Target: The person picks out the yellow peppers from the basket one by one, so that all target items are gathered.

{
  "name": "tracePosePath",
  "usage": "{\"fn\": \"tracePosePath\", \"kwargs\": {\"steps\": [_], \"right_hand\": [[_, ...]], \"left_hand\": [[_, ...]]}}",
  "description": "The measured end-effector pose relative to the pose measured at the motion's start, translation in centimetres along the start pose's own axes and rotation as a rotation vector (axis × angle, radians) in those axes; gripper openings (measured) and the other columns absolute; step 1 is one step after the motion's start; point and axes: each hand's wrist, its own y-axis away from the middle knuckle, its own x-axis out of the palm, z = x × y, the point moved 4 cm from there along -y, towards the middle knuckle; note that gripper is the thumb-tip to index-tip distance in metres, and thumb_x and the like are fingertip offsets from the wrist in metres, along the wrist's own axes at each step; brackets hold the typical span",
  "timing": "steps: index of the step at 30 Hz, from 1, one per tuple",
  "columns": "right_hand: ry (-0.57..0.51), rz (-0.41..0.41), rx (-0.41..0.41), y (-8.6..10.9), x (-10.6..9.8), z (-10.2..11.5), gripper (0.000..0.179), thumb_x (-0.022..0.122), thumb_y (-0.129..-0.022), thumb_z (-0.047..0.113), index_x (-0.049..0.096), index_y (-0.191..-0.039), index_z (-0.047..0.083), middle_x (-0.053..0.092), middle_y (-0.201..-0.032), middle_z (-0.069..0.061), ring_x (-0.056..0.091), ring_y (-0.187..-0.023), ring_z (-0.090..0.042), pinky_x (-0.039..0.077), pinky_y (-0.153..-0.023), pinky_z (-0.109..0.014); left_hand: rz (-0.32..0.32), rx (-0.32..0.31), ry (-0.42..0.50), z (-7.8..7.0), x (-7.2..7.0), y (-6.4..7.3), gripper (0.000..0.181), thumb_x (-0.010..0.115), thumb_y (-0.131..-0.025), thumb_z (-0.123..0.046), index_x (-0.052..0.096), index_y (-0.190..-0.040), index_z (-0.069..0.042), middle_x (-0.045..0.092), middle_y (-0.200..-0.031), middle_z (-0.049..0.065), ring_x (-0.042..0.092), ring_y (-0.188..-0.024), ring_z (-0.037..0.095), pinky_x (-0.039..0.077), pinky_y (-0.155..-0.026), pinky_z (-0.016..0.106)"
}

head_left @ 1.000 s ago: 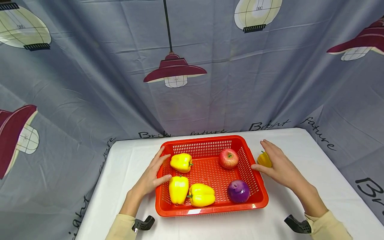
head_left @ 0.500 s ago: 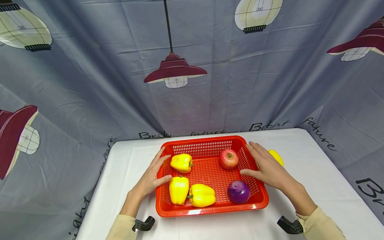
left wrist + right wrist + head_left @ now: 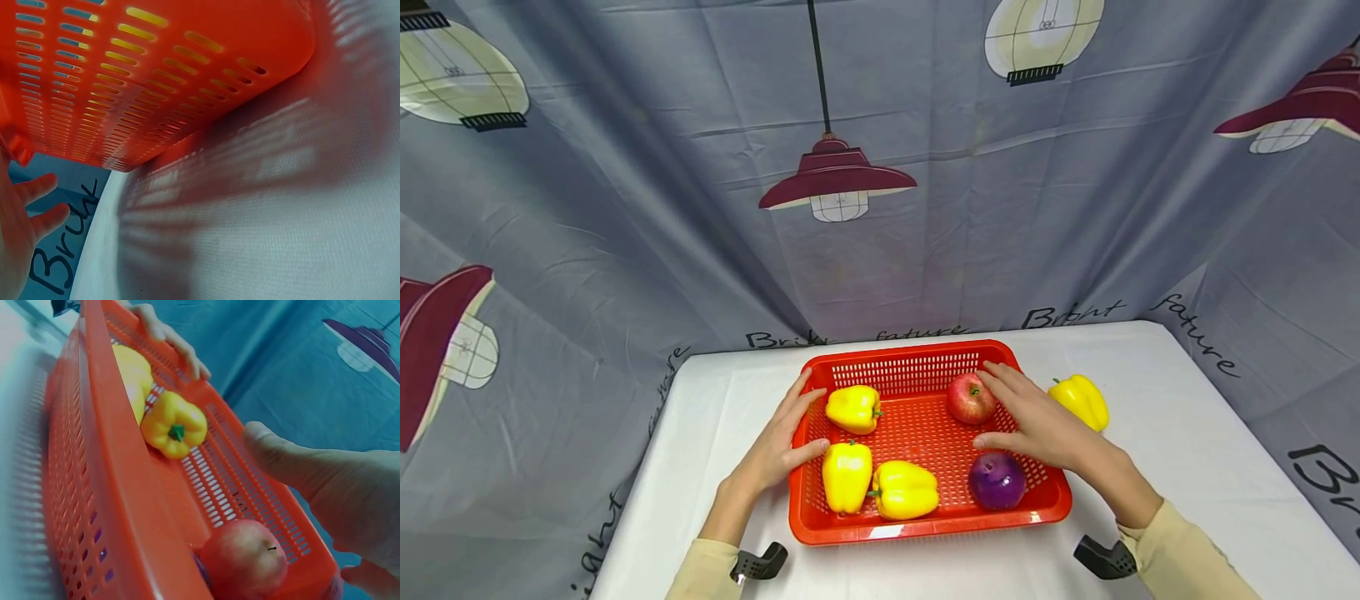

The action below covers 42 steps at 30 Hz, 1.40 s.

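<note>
Red apple (image 3: 966, 402) lies in the basket (image 3: 955, 523), just right of centre in the lower half of the frame. From the head view, the right hand (image 3: 1037, 421) covers the apple's right edge; the right wrist view shows a gap between them, with thumb and fingers apart. At the basket's left end, the left hand (image 3: 782, 437) has its fingers spread over the rim. Three yellow bell peppers (image 3: 905, 490) fill the basket's left part, and a round purple piece of produce (image 3: 997, 481) sits below the apple. Another bell pepper (image 3: 1081, 400) lies outside, right of the basket, on the white cloth-covered worktop (image 3: 1165, 400). The basket is slotted red plastic; the peppers are glossy and lobed, with green stems. The apple is rounded, pinkish red, with a short dark stem.
</note>
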Motion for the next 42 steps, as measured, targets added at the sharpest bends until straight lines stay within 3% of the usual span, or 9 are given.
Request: {"fn": "tracePosePath", "kwargs": {"steps": [11,21,30,36,42], "right_hand": [[-0.141,0.144,0.006,-2.2,0.6,0.9,0.109,0.067,-0.079,0.074,0.028,-0.16,0.012,0.025,-0.165,-0.009,0.024,-0.15,-0.03,0.031,-0.114,-0.055],[-0.243,0.162,-0.034,-4.4,1.5,1.6,0.103,0.073,-0.083,0.063,0.031,-0.157,0.005,0.032,-0.161,-0.013,0.028,-0.148,-0.033,0.027,-0.116,-0.055],[-0.304,0.158,-0.018,-7.0,3.0,1.9,0.098,0.078,-0.082,0.056,0.036,-0.155,0.004,0.041,-0.156,-0.014,0.036,-0.144,-0.034,0.031,-0.114,-0.056],[-0.408,0.208,-0.007,-8.0,4.8,1.7,0.098,0.082,-0.082,0.049,0.036,-0.154,0.001,0.044,-0.154,-0.013,0.041,-0.141,-0.029,0.034,-0.114,-0.047],[-0.466,0.231,-0.013,-8.6,5.5,1.8,0.097,0.084,-0.082,0.042,0.035,-0.153,-0.003,0.045,-0.153,-0.017,0.042,-0.141,-0.033,0.034,-0.114,-0.049]], "left_hand": [[0.004,0.009,-0.008,0.0,-0.1,0.0,0.07,0.07,-0.087,-0.03,0.046,-0.147,-0.003,0.011,-0.168,0.009,0.017,-0.152,0.03,0.025,-0.111,0.067],[0.006,0.001,0.001,-0.1,-0.1,-0.1,0.071,0.072,-0.086,-0.025,0.046,-0.148,-0.003,0.011,-0.169,0.007,0.016,-0.152,0.028,0.024,-0.112,0.067],[-0.002,-0.016,0.006,0.0,0.1,0.1,0.071,0.07,-0.086,-0.03,0.047,-0.148,-0.005,0.012,-0.168,0.006,0.019,-0.151,0.029,0.026,-0.11,0.067],[0.0,-0.025,0.008,-0.1,0.1,0.0,0.071,0.07,-0.086,-0.027,0.046,-0.149,-0.005,0.011,-0.169,0.004,0.018,-0.152,0.028,0.025,-0.111,0.067],[-0.004,-0.017,0.004,-0.1,0.2,0.0,0.071,0.07,-0.086,-0.028,0.047,-0.148,-0.004,0.012,-0.168,0.005,0.019,-0.151,0.029,0.026,-0.11,0.068]]}}
